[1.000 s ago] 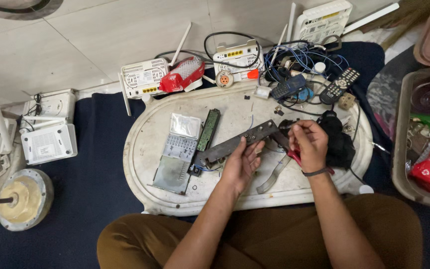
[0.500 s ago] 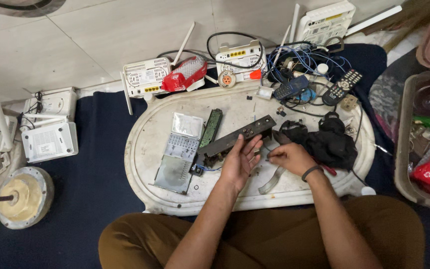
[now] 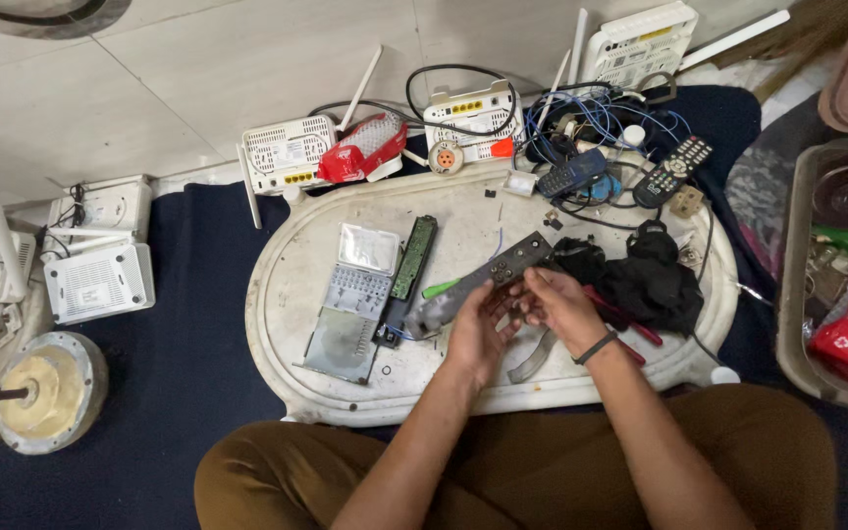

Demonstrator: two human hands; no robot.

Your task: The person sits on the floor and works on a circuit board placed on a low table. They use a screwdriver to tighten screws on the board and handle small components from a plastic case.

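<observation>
A dark blue mat (image 3: 179, 344) covers the floor, and on it sits a worn white oval tray (image 3: 345, 393) that serves as the work surface. Far of the tray lie three white routers (image 3: 287, 152) with antennas, a red-and-white plastic piece (image 3: 365, 147) and a tangle of blue and black cables (image 3: 601, 113); more white routers (image 3: 100, 280) are stacked at the left. A black cloth (image 3: 650, 280) is bunched on the right part of the tray. Left of centre lie a grey keypad panel (image 3: 350, 304) and a narrow green circuit board (image 3: 414, 257). Across the middle of the tray runs a long dark grey remote-control casing (image 3: 488, 278), angled from near-left to far-right. The left hand (image 3: 478, 329) is curled round the casing from the near side, gripping its middle. The right hand (image 3: 561, 304), with a dark band on the wrist, pinches at the casing's near edge with fingertips together, touching the left hand's fingers.
</observation>
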